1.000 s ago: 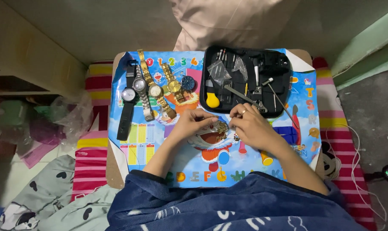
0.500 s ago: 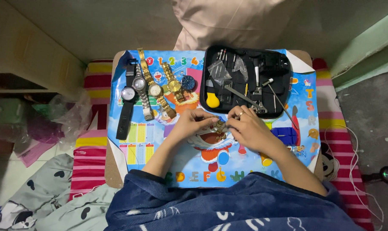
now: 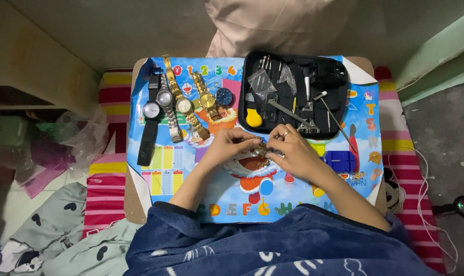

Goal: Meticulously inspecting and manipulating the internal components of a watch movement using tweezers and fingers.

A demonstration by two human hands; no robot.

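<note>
Hands meet mid-desk: left hand [image 3: 227, 148] and right hand [image 3: 293, 153] both pinch a watch [image 3: 260, 148] over the colourful mat [image 3: 191, 174]; steady fingertip control looks needed, tool case [image 3: 293, 94] close behind.

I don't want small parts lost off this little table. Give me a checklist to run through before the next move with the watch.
1. Left hand and right hand both on the metal-band watch: ok.
2. Watch held over the colourful mat: ok.
3. Black tool case open within reach: ok.
4. Yellow-handled tool in the case: ok.
5. Spare watches lying apart from the hands: ok.
6. Loose parts under the fingers: cannot tell.
</note>
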